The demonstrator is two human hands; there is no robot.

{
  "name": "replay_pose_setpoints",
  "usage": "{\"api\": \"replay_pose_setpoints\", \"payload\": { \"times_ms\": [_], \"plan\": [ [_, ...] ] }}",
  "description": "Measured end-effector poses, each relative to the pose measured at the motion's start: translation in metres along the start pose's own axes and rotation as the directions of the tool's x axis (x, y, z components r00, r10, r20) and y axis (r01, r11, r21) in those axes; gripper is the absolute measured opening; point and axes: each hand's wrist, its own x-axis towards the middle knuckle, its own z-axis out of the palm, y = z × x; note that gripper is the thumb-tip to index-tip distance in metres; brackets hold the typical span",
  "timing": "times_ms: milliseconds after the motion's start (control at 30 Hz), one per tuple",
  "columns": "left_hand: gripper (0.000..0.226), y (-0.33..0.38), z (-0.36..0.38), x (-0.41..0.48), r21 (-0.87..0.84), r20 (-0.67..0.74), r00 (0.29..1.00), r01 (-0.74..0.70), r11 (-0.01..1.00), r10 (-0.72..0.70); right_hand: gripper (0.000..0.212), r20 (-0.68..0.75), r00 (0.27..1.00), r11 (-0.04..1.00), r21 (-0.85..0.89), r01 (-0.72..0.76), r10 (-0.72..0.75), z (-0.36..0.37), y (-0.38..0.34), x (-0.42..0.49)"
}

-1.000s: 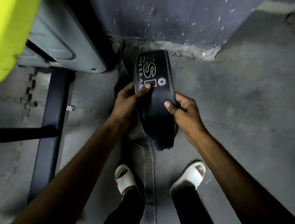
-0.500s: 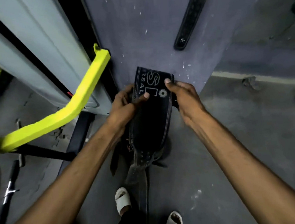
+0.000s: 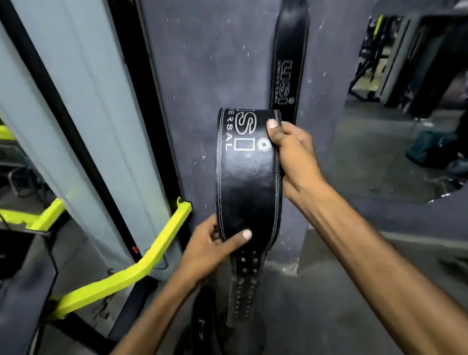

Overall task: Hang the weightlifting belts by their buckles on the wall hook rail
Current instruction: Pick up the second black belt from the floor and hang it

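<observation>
I hold a black leather weightlifting belt [image 3: 248,181] with white lettering upright in front of a grey wall column. My right hand [image 3: 292,149] grips its upper right edge, thumb on the face. My left hand [image 3: 213,244] grips the lower left edge, thumb across the front. The belt's holed strap end [image 3: 242,298] dangles below. A second black belt [image 3: 290,56] hangs flat on the column behind, its top out of frame. No hook rail or buckle is visible.
A grey machine upright [image 3: 79,106] with yellow-green bars [image 3: 128,271] stands close on the left. Another dark item [image 3: 204,335] lies on the floor by the column base. A wall mirror [image 3: 419,104] at right reflects gym equipment.
The belt has been raised from floor level up to chest height against the column. My left hand slid down to the lower edge. My view tilted up, showing the hanging belt.
</observation>
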Motion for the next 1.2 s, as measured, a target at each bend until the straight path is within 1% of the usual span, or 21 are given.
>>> {"api": "replay_pose_setpoints", "payload": {
  "times_ms": [100,167,233,267,333,400,433,500,567,633,667,733,767,833,900,967,1067,1133,1200],
  "plan": [
    [0.033,0.093,-0.004,0.017,-0.103,-0.006,0.99,-0.142,0.984,0.142,0.041,0.039,0.994,0.995,0.001,0.101,-0.101,0.007,-0.053,-0.01],
    [0.044,0.154,-0.005,0.032,-0.172,0.0,0.984,-0.176,0.969,0.179,0.036,0.072,0.986,0.988,-0.026,0.152,-0.15,0.01,-0.082,-0.019],
    [0.052,0.205,-0.001,0.042,-0.198,-0.015,0.981,-0.192,0.961,0.193,0.028,0.119,0.971,0.975,-0.058,0.216,-0.208,0.011,-0.105,-0.031],
    [0.05,0.225,0.003,0.045,-0.201,-0.04,0.978,-0.209,0.957,0.205,0.024,0.145,0.959,0.964,-0.076,0.255,-0.243,0.01,-0.115,-0.038],
    [0.037,0.252,0.011,0.047,-0.196,-0.088,0.967,-0.252,0.948,0.239,0.023,0.181,0.929,0.931,-0.118,0.346,-0.322,0.006,-0.137,-0.05],
    [0.024,0.267,0.02,0.044,-0.228,-0.094,0.959,-0.283,0.932,0.268,0.024,0.226,0.903,0.907,-0.134,0.4,-0.365,-0.003,-0.153,-0.06],
    [0.019,0.273,0.025,0.042,-0.253,-0.084,0.955,-0.296,0.921,0.284,0.026,0.258,0.894,0.904,-0.13,0.408,-0.367,-0.008,-0.158,-0.066],
    [0.013,0.286,0.034,0.037,-0.279,-0.074,0.942,-0.335,0.9,0.327,0.035,0.311,0.883,0.897,-0.157,0.413,-0.352,-0.02,-0.154,-0.083],
    [0.013,0.295,0.039,0.033,-0.273,-0.06,0.919,-0.39,0.879,0.389,0.043,0.368,0.869,0.857,-0.271,0.439,-0.33,-0.036,-0.132,-0.103],
    [0.01,0.301,0.04,0.028,-0.238,-0.045,0.897,-0.438,0.867,0.441,0.043,0.435,0.857,0.787,-0.41,0.461,-0.276,-0.051,-0.109,-0.12],
    [0.008,0.302,0.04,0.025,-0.216,-0.039,0.884,-0.462,0.86,0.465,0.043,0.456,0.852,0.762,-0.448,0.469,-0.256,-0.057,-0.102,-0.125],
    [0.007,0.305,0.04,0.021,-0.194,-0.038,0.862,-0.503,0.842,0.506,0.039,0.474,0.851,0.758,-0.463,0.459,-0.226,-0.062,-0.109,-0.124],
    [0.009,0.306,0.04,0.019,-0.201,-0.042,0.854,-0.516,0.833,0.519,0.035,0.475,0.851,0.778,-0.438,0.45,-0.225,-0.06,-0.12,-0.122],
    [0.014,0.309,0.039,0.017,-0.222,-0.041,0.841,-0.534,0.816,0.539,0.029,0.453,0.862,0.873,-0.298,0.386,-0.226,-0.051,-0.147,-0.113],
    [0.023,0.311,0.036,0.014,-0.212,-0.02,0.827,-0.553,0.806,0.562,0.042,0.425,0.886,0.953,-0.14,0.268,-0.186,-0.039,-0.177,-0.1],
    [0.027,0.31,0.035,0.008,-0.173,0.01,0.808,-0.579,0.797,0.589,0.052,0.387,0.908,0.979,-0.054,0.199,-0.163,-0.023,-0.206,-0.09],
    [0.032,0.308,0.035,0.005,-0.112,0.056,0.791,-0.601,0.791,0.609,0.054,0.306,0.93,0.979,0.09,0.182,-0.201,-0.002,-0.237,-0.079],
    [0.038,0.314,0.031,0.005,-0.095,0.06,0.822,-0.56,0.823,0.567,0.051,0.259,0.941,0.975,0.098,0.201,-0.22,0.006,-0.243,-0.077],
    [0.041,0.327,0.027,0.005,-0.062,0.042,0.891,-0.45,0.891,0.453,0.05,0.234,0.943,0.971,0.08,0.224,-0.237,0.006,-0.239,-0.074]
  ]
}}
